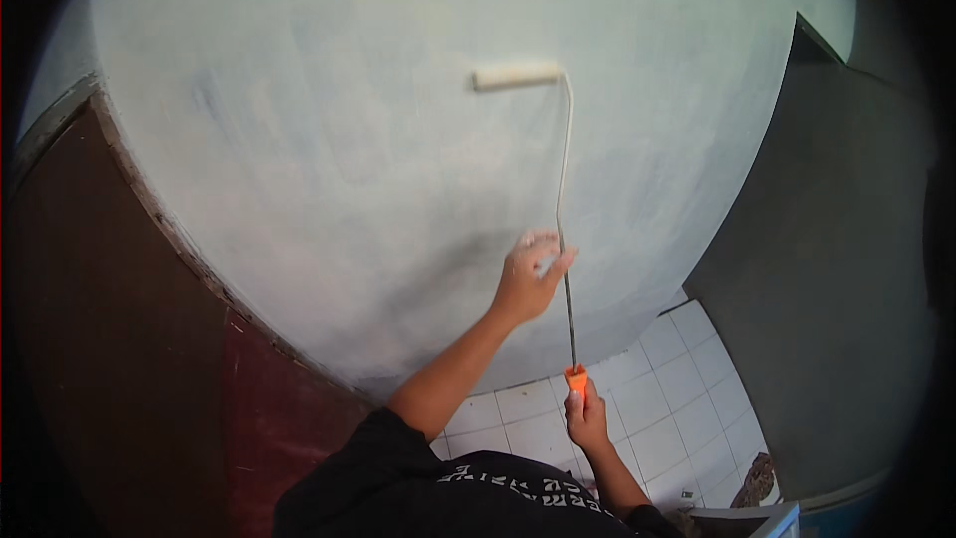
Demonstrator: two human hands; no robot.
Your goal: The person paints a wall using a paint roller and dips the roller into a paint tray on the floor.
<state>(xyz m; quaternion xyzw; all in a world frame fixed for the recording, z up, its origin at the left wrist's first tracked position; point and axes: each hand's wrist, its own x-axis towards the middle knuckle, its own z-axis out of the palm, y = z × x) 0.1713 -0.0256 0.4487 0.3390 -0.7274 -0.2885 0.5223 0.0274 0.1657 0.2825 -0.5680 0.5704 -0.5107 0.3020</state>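
Note:
A small paint roller (515, 78) with a pale sleeve rests against a pale, patchily coloured wall (358, 164). From its right end a long, thin metal rod (565, 157) runs down to an orange handle (576, 379). My right hand (588, 418) is closed around that handle, low in front of my body. Higher up, my left hand (534, 273) is curled at the rod, its thumb crossing the metal. Its fingers are whitish with smears and slightly blurred, so whether they grip the rod is unclear. The left arm's shadow falls on the wall.
A dark doorway (112, 299) with a worn frame lies left, beside a dark red panel (276, 418). White tiles (680, 396) cover the floor. At right stands a dark grey surface (829, 239). A light-edged object (784, 519) and a brown patterned item (756, 480) are at lower right.

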